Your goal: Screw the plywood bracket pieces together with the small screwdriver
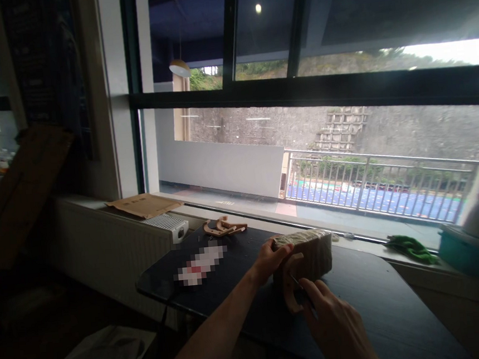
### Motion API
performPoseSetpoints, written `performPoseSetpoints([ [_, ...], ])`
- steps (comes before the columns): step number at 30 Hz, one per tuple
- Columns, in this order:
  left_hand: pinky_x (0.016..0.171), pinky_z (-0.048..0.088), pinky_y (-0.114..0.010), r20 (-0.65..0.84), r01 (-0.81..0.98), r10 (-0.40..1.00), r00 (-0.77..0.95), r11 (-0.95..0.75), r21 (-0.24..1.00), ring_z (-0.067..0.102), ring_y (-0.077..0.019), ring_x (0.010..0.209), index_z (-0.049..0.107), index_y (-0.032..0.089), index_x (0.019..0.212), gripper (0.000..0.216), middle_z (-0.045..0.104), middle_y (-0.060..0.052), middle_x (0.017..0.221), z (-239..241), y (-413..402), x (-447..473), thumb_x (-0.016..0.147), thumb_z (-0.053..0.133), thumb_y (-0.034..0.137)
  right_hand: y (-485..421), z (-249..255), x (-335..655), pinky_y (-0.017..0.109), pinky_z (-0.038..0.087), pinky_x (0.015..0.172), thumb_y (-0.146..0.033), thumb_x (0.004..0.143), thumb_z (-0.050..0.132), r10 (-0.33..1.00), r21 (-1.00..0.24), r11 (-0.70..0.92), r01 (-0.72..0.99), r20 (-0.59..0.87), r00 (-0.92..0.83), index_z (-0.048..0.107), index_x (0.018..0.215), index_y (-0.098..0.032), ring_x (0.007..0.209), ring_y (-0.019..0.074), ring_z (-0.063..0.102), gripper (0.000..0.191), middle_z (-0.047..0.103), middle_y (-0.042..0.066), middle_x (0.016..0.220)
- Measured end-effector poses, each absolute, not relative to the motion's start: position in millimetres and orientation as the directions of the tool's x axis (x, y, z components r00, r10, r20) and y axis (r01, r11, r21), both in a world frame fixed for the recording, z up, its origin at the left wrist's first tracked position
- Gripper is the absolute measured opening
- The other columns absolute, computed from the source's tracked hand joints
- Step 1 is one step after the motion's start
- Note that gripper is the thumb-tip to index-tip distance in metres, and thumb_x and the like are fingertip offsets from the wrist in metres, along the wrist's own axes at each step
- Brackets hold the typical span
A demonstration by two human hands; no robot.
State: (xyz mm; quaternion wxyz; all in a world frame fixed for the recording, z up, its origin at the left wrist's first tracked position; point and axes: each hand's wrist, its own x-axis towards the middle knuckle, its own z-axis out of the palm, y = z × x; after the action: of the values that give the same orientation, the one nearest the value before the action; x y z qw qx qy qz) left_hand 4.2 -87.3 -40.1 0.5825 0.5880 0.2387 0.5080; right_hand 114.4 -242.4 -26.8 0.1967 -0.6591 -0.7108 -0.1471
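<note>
My left hand [271, 257] grips a block [315, 254] near the desk's [380, 301] far edge. My right hand [335, 319] pinches a tool [296, 282] against a curved piece [289, 298].

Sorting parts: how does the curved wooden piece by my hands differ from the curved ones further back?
The nearer pale curved wooden piece stands on edge against the tan wooden block; the far curved wooden pieces lie flat on the dark table. The near one is single, at the thin tool in the right hand; the far ones are piled, untouched. Both are pale, curved wood.
</note>
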Motion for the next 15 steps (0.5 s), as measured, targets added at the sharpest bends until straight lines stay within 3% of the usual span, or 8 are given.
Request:
performPoseSetpoints([
  [5,0.070,0.050,-0.025,0.326,-0.315,0.871,0.368,-0.213,0.925,0.062,-0.0196,0.085,0.062,0.013,0.106,0.044,0.068,-0.007,0.093,-38,-89,4,0.072,0.072,0.037,-244,-27,116,0.019,0.038,0.048,0.000,0.081,0.047,0.881,0.028,0.116,0.993,0.459,-0.116,0.061,0.101,-0.023,0.064,0.0119,0.066,0.034,0.065,0.000,0.086],
  [11,0.069,0.050,-0.025,0.312,-0.318,0.874,0.373,-0.195,0.928,0.063,-0.0189,0.083,0.060,0.012,0.109,0.046,0.068,-0.007,0.092,-41,-87,5,0.072,0.072,0.037,-238,-37,120,0.021,0.040,0.050,-0.007,0.087,0.043,0.882,-0.065,0.110,0.992,0.467,-0.067,0.061,0.101,-0.024,0.065,0.0125,0.067,0.029,0.068,0.000,0.090],
  [15,0.070,0.050,-0.025,0.305,-0.318,0.878,0.368,-0.190,0.929,0.064,-0.0188,0.083,0.058,0.012,0.110,0.048,0.068,-0.007,0.091,-42,-86,5,0.073,0.072,0.038,-240,-34,118,0.022,0.040,0.049,-0.007,0.087,0.044,0.878,-0.056,0.090,0.994,0.475,-0.052,0.061,0.103,-0.023,0.063,0.0129,0.067,0.028,0.067,0.000,0.087],
])
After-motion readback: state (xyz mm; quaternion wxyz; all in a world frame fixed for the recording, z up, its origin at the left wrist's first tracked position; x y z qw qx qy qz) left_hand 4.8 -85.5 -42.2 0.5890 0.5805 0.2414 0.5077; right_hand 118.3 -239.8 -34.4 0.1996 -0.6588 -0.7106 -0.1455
